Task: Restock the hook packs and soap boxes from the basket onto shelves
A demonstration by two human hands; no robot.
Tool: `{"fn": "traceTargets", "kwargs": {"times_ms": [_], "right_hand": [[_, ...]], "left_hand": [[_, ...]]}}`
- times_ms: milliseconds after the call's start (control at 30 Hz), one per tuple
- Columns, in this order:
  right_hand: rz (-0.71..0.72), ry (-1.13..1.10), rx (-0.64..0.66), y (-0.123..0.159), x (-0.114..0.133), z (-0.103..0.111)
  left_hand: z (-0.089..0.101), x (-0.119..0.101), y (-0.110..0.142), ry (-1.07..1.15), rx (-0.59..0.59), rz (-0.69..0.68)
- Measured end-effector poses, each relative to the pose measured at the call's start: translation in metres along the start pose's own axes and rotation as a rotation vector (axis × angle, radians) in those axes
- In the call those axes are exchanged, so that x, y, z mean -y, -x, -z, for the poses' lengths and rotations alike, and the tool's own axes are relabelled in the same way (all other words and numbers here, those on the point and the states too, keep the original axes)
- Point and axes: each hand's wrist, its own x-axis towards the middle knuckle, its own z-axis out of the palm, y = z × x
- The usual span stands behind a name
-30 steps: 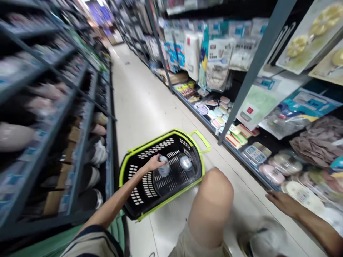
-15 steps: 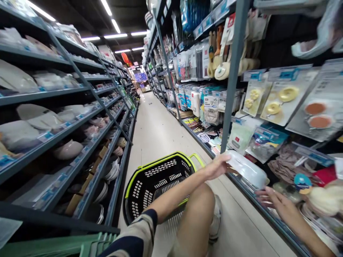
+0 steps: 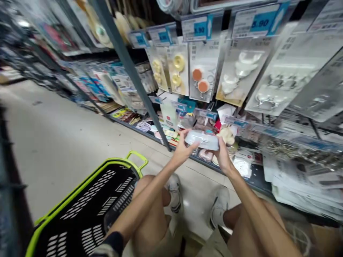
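Note:
Held out in front of me is a pale blue, oblong plastic box (image 3: 202,140) with a shiny surface; its exact kind does not show. My left hand (image 3: 184,147) grips its left end, with the thumb across the near side. The right end is in the fingers of my right hand (image 3: 222,154). Behind and below the box lie several small packaged goods on the bottom shelf, among them a pinkish round item (image 3: 205,155).
A black shopping basket (image 3: 88,192) with a lime-green rim stands on the floor at my left. Carded hooks (image 3: 203,71) hang from the rack ahead, by a grey upright post (image 3: 134,75). White flat packs (image 3: 302,178) are stacked low at the right. My shoes (image 3: 174,192) are below.
My view has swung right, toward the rack. The right hand, which was at the box's far end with fingers spread, now grips it, and both hands hold the box before me.

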Motion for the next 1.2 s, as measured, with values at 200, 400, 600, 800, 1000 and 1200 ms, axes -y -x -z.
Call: {"fn": "traceTargets", "kwargs": {"times_ms": [200,400,600,800,1000,1200], "right_hand": [[0.103,0.027,-0.048,0.007,0.005,0.002],[0.507,0.518,0.055,0.02,0.0,-0.006],[0.543,0.574,0.192,0.025,-0.003,-0.019],[0.088,0.128,0.119,0.008,0.002,-0.024],[-0.056,-0.116,-0.016,0.002,0.003,-0.027],[-0.037,-0.134,-0.059,-0.003,0.005,-0.015]], "left_hand": [[0.014,0.01,-0.021,0.169,-0.015,0.111],[0.025,-0.006,-0.017,0.606,-0.108,0.373],[0.04,-0.019,-0.015,0.625,-0.137,0.501],[0.036,-0.018,-0.01,0.565,0.11,0.428],[0.021,-0.008,-0.009,0.51,0.009,0.423],[0.022,-0.004,-0.013,0.556,-0.261,0.267]]}}
